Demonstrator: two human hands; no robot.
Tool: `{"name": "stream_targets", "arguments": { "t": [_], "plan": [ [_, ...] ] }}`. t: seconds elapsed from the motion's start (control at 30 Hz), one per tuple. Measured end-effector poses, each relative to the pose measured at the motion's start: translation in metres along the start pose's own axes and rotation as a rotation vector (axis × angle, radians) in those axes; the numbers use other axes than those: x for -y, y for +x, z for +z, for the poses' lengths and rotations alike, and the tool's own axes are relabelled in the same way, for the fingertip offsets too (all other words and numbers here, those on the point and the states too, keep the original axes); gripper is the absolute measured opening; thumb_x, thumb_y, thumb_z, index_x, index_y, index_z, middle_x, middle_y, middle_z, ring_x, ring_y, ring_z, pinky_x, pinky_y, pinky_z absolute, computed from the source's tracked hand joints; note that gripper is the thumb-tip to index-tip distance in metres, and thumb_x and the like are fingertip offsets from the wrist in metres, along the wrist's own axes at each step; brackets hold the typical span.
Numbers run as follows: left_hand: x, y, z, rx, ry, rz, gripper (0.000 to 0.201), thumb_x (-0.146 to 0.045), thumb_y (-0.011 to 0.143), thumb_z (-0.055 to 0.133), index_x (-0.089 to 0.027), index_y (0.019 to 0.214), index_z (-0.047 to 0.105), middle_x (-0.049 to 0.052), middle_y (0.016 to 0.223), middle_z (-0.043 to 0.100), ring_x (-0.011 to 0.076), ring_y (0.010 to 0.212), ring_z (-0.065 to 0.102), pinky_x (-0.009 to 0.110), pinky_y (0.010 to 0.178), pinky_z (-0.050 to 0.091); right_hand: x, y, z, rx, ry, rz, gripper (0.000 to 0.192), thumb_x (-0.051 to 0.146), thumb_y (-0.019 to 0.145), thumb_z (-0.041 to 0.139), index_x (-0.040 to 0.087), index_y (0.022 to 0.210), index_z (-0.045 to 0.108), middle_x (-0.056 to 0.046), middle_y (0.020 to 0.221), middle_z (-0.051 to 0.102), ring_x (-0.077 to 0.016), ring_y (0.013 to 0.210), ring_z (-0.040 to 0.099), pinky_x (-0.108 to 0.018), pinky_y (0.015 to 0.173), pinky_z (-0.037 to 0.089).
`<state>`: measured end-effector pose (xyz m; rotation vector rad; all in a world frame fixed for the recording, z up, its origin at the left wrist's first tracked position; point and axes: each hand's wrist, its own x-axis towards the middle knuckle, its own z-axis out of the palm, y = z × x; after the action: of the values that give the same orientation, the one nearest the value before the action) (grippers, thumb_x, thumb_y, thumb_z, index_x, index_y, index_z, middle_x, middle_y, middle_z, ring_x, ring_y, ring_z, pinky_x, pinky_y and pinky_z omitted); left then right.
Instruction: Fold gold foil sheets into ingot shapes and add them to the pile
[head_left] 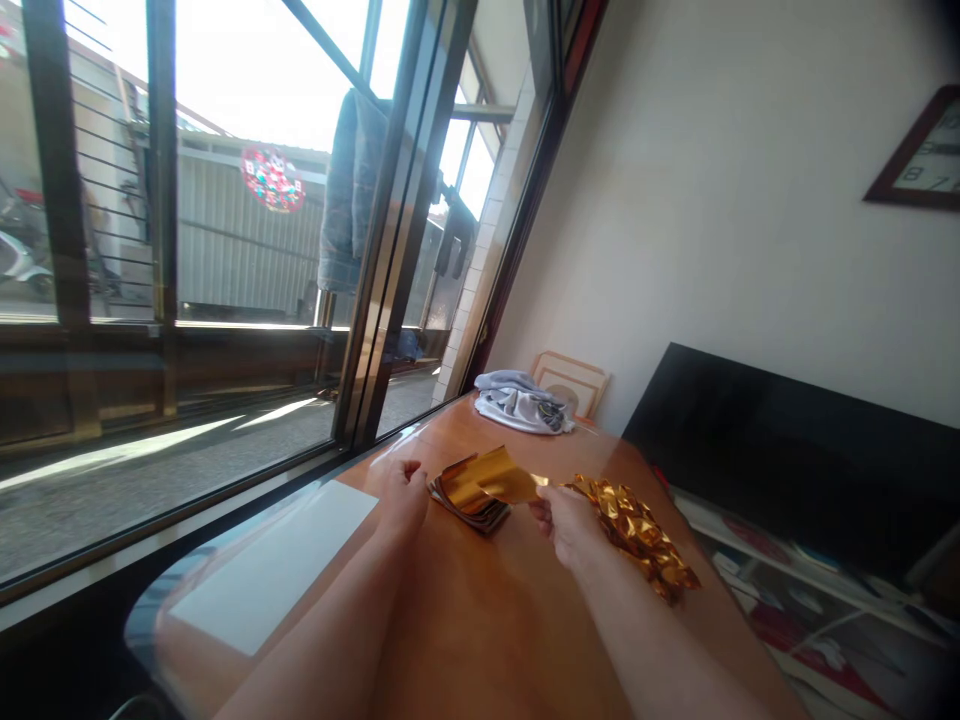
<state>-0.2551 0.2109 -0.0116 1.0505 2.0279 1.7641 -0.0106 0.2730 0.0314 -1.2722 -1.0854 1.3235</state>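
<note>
My right hand [566,525] pinches the edge of a gold foil sheet [510,477], which is lifted at a slant over a stack of foil sheets [472,512]. The stack lies on the wooden table with its edges slightly fanned. Just left of the stack, my left hand [405,487] is closed with its fingers curled, and nothing shows in it. A heap of folded gold foil pieces [634,525] lies close beyond my right wrist, partly hidden by my forearm.
A white rectangular sheet [277,565] lies on the table [465,630] beside my left forearm. Folded light grey cloth [517,400] and wooden frames [574,380] are at the far end. A black television [810,450] stands to the right; glass sliding doors [240,250] run along the left.
</note>
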Motion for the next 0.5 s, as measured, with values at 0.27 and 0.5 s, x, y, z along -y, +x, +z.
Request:
{"name": "stream_targets", "arguments": {
  "t": [0.27, 0.5],
  "plan": [
    [0.017, 0.012, -0.006, -0.051, 0.106, -0.022, 0.024, -0.026, 0.085, 0.052, -0.018, 0.104, 0.063, 0.010, 0.101, 0.071, 0.0270, 0.097, 0.069, 0.039, 0.083, 0.053, -0.002, 0.011, 0.043, 0.048, -0.099, 0.060, 0.018, 0.033, 0.089, 0.068, 0.016, 0.085, 0.062, -0.005, 0.068, 0.070, -0.0122, 0.055, 0.064, -0.017, 0.042, 0.044],
    [-0.005, -0.012, 0.011, 0.152, 0.186, 0.252, 0.029, -0.016, 0.080, 0.053, -0.019, 0.108, 0.062, 0.009, 0.109, 0.069, 0.0246, 0.105, 0.065, 0.038, 0.093, 0.051, -0.013, 0.012, 0.028, -0.031, -0.114, 0.111, 0.012, 0.027, 0.092, 0.062, 0.018, 0.087, 0.057, 0.000, 0.065, 0.066, -0.0087, 0.050, 0.059, -0.016, 0.044, 0.047]
  ]
}}
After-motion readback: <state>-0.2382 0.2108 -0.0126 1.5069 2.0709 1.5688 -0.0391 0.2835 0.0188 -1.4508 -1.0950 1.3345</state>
